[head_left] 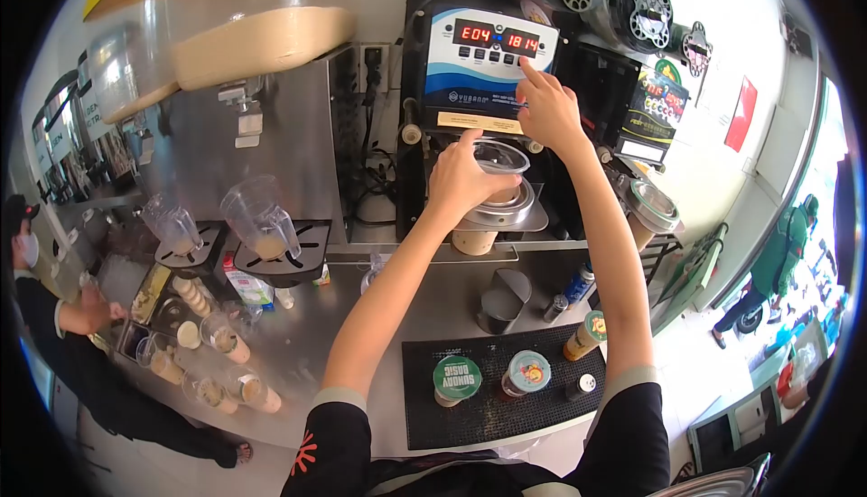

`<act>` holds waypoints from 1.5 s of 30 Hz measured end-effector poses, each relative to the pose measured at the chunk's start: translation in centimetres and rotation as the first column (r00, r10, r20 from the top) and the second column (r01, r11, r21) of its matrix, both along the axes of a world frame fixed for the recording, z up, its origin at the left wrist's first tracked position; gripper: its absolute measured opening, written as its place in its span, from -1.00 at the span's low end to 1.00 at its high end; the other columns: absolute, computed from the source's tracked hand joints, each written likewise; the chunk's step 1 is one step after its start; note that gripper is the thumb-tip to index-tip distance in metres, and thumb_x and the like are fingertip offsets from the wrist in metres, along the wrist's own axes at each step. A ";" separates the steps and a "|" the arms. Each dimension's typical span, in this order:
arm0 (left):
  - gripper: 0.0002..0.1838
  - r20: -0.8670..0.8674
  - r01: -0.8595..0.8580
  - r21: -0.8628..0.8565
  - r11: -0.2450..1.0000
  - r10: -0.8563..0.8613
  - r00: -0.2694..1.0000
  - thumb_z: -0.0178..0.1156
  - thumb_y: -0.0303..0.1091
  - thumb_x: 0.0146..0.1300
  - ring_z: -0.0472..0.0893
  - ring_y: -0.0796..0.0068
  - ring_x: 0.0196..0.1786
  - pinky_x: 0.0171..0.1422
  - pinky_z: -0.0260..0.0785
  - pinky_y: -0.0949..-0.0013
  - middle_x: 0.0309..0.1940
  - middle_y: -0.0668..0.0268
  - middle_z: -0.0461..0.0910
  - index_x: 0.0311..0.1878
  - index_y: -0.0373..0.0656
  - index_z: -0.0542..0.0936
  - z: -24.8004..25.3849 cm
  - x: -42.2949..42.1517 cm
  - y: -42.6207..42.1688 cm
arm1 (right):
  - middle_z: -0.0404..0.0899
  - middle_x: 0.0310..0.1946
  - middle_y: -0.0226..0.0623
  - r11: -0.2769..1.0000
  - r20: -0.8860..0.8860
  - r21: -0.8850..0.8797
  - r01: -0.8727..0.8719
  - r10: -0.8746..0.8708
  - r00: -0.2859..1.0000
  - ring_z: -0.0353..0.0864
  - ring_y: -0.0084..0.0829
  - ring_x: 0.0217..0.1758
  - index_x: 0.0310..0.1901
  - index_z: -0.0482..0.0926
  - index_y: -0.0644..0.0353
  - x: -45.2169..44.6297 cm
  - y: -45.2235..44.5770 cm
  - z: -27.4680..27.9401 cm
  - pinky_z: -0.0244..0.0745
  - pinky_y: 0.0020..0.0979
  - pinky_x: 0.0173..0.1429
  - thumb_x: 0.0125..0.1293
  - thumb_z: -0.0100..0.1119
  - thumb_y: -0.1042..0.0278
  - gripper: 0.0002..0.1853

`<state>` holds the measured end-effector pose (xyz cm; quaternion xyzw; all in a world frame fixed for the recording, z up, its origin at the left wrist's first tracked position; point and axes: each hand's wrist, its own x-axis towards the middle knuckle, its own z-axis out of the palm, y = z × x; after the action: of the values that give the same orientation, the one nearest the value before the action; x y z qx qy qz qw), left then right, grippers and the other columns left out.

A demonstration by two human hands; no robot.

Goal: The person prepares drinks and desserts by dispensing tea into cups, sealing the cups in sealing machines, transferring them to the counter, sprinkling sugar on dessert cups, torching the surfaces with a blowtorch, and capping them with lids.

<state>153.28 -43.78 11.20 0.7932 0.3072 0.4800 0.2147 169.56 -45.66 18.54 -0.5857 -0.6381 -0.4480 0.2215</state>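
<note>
My left hand (462, 179) is closed around a clear plastic cup (499, 156) standing in the metal ring holder (506, 213) of a cup sealing machine (488, 73). The cup's beige lower part shows beneath the holder plate. With its index finger stretched out, my right hand (549, 111) is at the buttons under the red display (497, 37), holding nothing. The fingertip appears to touch the rightmost button. The display reads E04 and 1814.
Sealed cups (457, 380) stand on a black mat (424, 425) near me, beside a metal cup (504, 301). Blender jugs (262, 217) and several open cups (226, 339) are at left. A co-worker (72, 343) stands there. Drink dispensers (262, 41) overhang the upper left.
</note>
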 end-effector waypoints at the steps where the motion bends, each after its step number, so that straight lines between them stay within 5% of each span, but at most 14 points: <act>1: -0.07 0.073 0.009 0.012 1.000 -0.010 0.997 0.42 -0.01 -0.42 0.50 0.11 -0.04 0.04 0.33 0.25 -0.14 -0.02 0.49 0.12 -0.20 0.31 0.0 0.0 0.2 | 0.23 0.21 -0.33 1.000 0.006 -0.021 0.007 -0.007 1.000 0.35 -0.30 0.11 -0.42 0.40 0.11 0.1 -0.1 0.1 0.32 -0.16 -0.01 -0.16 0.10 0.44 -0.82; 5: -0.09 0.356 0.041 0.191 0.981 -0.108 0.928 0.44 -0.09 -0.42 0.53 0.19 -0.08 0.01 0.37 0.30 -0.15 -0.04 0.49 0.08 -0.28 0.30 3.7 -1.2 -0.6 | 0.23 0.21 -0.45 0.958 -0.025 -0.202 0.205 -0.215 0.976 0.45 -0.35 -0.04 -0.39 0.54 0.09 -0.6 -0.6 1.4 0.24 0.08 -0.01 -0.11 0.13 0.35 -0.83; 7: -0.04 0.514 0.169 0.242 0.955 -0.274 0.813 0.48 -0.18 -0.39 0.50 0.24 -0.06 0.02 0.37 0.31 -0.08 -0.08 0.44 0.15 -0.28 0.23 6.7 -1.9 -1.3 | 0.25 0.20 -0.41 0.948 0.031 -0.155 0.276 -0.275 0.961 0.46 -0.37 -0.06 -0.36 0.56 0.06 -0.9 0.6 0.9 0.23 0.04 -0.03 -0.07 0.11 0.29 -0.81; 12: -0.01 0.469 0.288 0.226 0.931 -0.363 0.805 0.48 -0.25 -0.37 0.45 0.26 -0.02 0.06 0.32 0.33 -0.04 -0.12 0.36 0.19 -0.31 0.16 10.7 -6.9 -3.6 | 0.51 -0.15 -0.32 0.963 0.117 -0.047 0.265 -0.258 0.959 0.45 -0.26 -0.02 -0.24 0.59 0.02 -0.5 6.2 0.6 0.20 -0.04 -0.02 0.00 0.06 0.16 -0.72; 15: -0.03 0.450 0.439 0.105 0.892 -0.436 0.779 0.45 -0.26 -0.37 0.43 0.27 0.00 0.09 0.29 0.30 -0.05 -0.04 0.39 0.20 -0.20 0.19 9.8 -11.3 -6.6 | 0.57 -0.29 -0.31 0.931 -0.042 -0.257 0.259 -0.278 0.960 0.52 -0.24 -0.08 -0.22 0.58 0.04 -4.9 1.7 4.2 0.24 -0.03 0.01 -0.06 0.06 0.19 -0.68; 17: -0.05 0.334 0.370 0.066 0.927 -0.370 0.867 0.43 -0.24 -0.37 0.41 0.31 0.00 0.08 0.30 0.30 -0.07 0.10 0.42 0.21 -0.15 0.20 7.6 -13.9 -7.5 | 0.57 -0.30 -0.30 0.945 -0.229 -0.180 0.274 -0.311 0.922 0.54 -0.27 -0.11 -0.14 0.50 0.07 -5.2 1.5 6.2 0.26 -0.05 0.04 -0.10 0.10 0.21 -0.60; 19: 0.09 0.282 0.298 -0.132 0.945 -0.253 0.926 0.46 -0.09 -0.55 0.42 0.31 -0.01 0.11 0.25 0.26 -0.06 0.11 0.43 0.21 -0.14 0.20 5.4 -16.4 -9.9 | 0.55 -0.26 -0.30 0.985 -0.193 0.102 0.136 -0.114 0.975 0.50 -0.25 -0.05 -0.04 0.40 0.06 -3.9 2.0 7.0 0.23 0.04 0.06 -0.11 0.18 0.16 -0.49; 21: 0.00 0.196 0.281 -0.185 0.942 -0.245 0.950 0.49 -0.21 -0.50 0.41 0.16 0.07 0.16 0.22 0.18 -0.01 0.00 0.41 0.17 -0.19 0.26 2.0 -18.7 -11.3 | 0.31 0.07 -0.29 0.984 -0.173 0.121 0.130 -0.109 0.979 0.30 -0.23 0.17 0.18 0.20 -0.06 -3.0 2.8 6.9 0.15 0.10 0.12 -0.22 0.34 0.01 -0.16; 23: -0.01 0.122 0.226 -0.210 0.951 -0.204 0.971 0.51 -0.22 -0.52 0.46 0.20 0.04 0.10 0.29 0.20 -0.05 0.04 0.45 0.14 -0.21 0.30 -3.1 -20.7 -11.3 | 0.26 0.11 -0.34 0.963 -0.098 0.251 0.098 -0.076 0.992 0.25 -0.24 0.20 0.18 0.20 -0.12 -1.8 4.3 5.9 0.18 0.10 0.11 -0.27 0.38 0.03 -0.13; 32: -0.07 -0.046 -0.218 -0.309 0.926 0.214 0.976 0.50 -0.25 -0.49 0.46 0.17 0.00 0.07 0.33 0.23 -0.01 0.13 0.38 0.13 -0.11 0.32 -28.0 -22.0 -11.6 | 0.33 0.05 -0.46 0.969 -0.092 0.169 0.182 -0.169 0.981 0.31 -0.28 0.14 0.12 0.26 -0.19 -1.3 5.1 6.9 0.35 -0.09 0.02 -0.30 0.35 -0.03 -0.19; 35: -0.05 -0.054 -0.275 -0.281 0.920 0.271 0.961 0.50 -0.30 -0.48 0.43 0.17 0.02 0.07 0.33 0.22 0.04 0.15 0.32 0.15 -0.07 0.29 -31.7 -21.0 -12.0 | 0.27 0.06 -0.24 0.990 -0.205 0.062 0.127 -0.112 0.972 0.21 -0.17 0.19 0.07 0.28 0.05 -3.8 3.1 7.0 0.21 -0.10 0.13 -0.39 0.44 0.03 -0.13; 40: -0.07 0.050 -0.306 -0.274 0.912 0.331 0.942 0.48 -0.30 -0.40 0.38 0.19 0.07 0.11 0.30 0.22 0.07 0.16 0.28 0.16 -0.16 0.25 -35.5 -21.0 -12.5 | 0.33 0.01 -0.23 0.991 -0.201 0.007 0.133 -0.129 0.971 0.27 -0.18 0.14 0.08 0.29 0.06 -5.0 2.7 7.6 0.25 -0.17 0.12 -0.38 0.44 0.10 -0.15; 42: -0.08 0.041 -0.315 -0.273 0.909 0.338 0.940 0.47 -0.28 -0.38 0.36 0.18 0.10 0.13 0.27 0.22 0.08 0.16 0.27 0.16 -0.16 0.25 -35.7 -20.8 -12.0 | 0.32 0.09 -0.13 0.997 0.078 0.034 -0.072 0.069 0.995 0.26 -0.17 0.18 0.13 0.27 0.16 1.3 5.4 8.6 0.15 -0.32 0.23 -0.15 0.31 0.16 -0.26; 45: -0.11 -0.024 -0.317 -0.279 0.907 0.323 0.946 0.44 -0.24 -0.34 0.30 0.15 0.15 0.19 0.20 0.20 0.11 0.14 0.25 0.16 -0.14 0.26 -35.7 -21.1 -12.4 | 0.26 0.15 -0.11 0.942 0.112 -0.104 -0.319 0.330 0.937 0.22 -0.19 0.23 0.19 0.22 0.11 5.4 9.9 10.1 0.11 -0.33 0.26 -0.11 0.28 0.24 -0.25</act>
<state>132.17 -56.14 -24.54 0.6883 0.4949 0.4698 0.2462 174.98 -35.78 28.64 -0.4514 -0.7570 -0.4147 0.2263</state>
